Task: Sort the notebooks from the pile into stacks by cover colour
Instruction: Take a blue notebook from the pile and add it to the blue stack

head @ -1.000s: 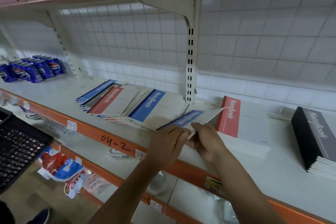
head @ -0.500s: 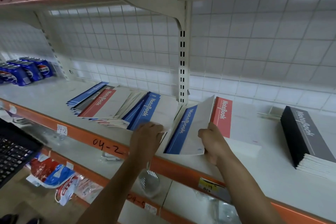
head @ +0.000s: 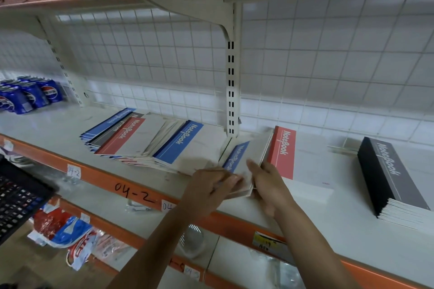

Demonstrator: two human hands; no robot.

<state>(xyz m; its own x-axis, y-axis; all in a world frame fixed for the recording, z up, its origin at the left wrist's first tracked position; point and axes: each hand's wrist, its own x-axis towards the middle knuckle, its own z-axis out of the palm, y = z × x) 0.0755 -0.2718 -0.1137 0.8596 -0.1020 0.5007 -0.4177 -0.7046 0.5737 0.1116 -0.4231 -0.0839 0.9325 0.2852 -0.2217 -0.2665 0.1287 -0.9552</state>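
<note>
both hands meet at the near edge of the shelf [head: 352, 230]. the left hand [head: 209, 191] has its fingers curled down on the near end of the blue notebook [head: 237, 159]; the right hand [head: 270, 182] closes its grip along the same book's right edge, fingers partly open and blurred. the book is tilted, its far end raised, just in front of the upright post, between the grip's two neighbours: the mixed pile [head: 145, 141] to its left and the red stack [head: 298, 159] touching or nearly touching on the right. it looks thin, light and floppy, with a smooth cover that may slide, so it is best taken by spine or edge with thumb on top. whether one book or several are held cannot be told. farther right sits the black stack [head: 389, 178].
</note>
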